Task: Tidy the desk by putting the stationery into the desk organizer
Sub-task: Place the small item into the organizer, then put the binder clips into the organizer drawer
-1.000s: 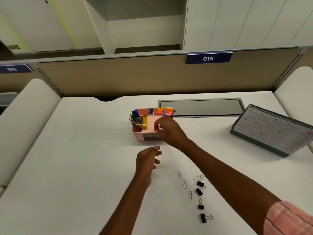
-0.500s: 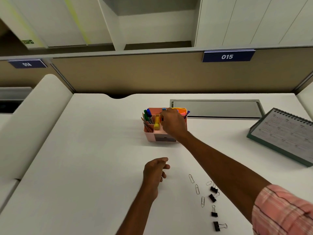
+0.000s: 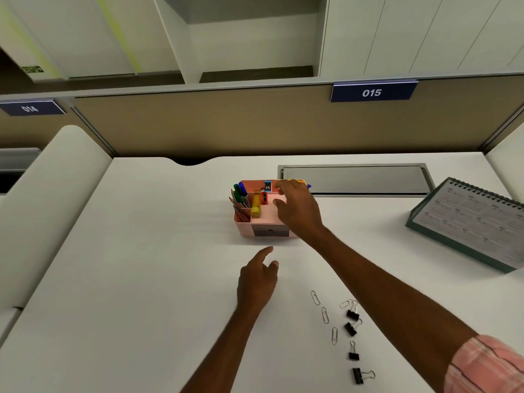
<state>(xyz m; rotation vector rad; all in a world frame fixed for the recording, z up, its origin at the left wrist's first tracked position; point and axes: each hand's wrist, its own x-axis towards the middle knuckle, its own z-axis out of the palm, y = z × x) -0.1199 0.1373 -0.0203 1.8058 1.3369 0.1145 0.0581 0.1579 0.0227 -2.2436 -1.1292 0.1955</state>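
The right hand (image 3: 297, 211) hangs over the right half of the pink desk organizer (image 3: 242, 222). Its fingers are spread and only slightly bent, and nothing shows in its grasp. The thumb lies above the organizer's open front compartment, and the palm hides the organizer's right wall.

The left hand (image 3: 258, 279) is just in front of the organizer, on the person's side. Its fingers are loosely curled with the forefinger stretched toward the organizer, and it holds nothing. I cannot tell if it touches the desk (image 3: 141, 265).

In the organizer's left compartments stand a green and a blue marker (image 3: 240, 190) and a bundle of pencils (image 3: 238, 209). A yellow highlighter (image 3: 256, 207) leans beside them. A small blue item (image 3: 267, 185) sits at the organizer's back.

Well in front of the organizer and to its right, loose on the desk, lie 4 silver paper clips (image 3: 325, 314) and 4 black binder clips (image 3: 353, 354), in 2 rough rows.

Just behind the organizer to the right is a grey hatch (image 3: 354, 180). Far right of the organizer stands a desk calendar (image 3: 470, 222).
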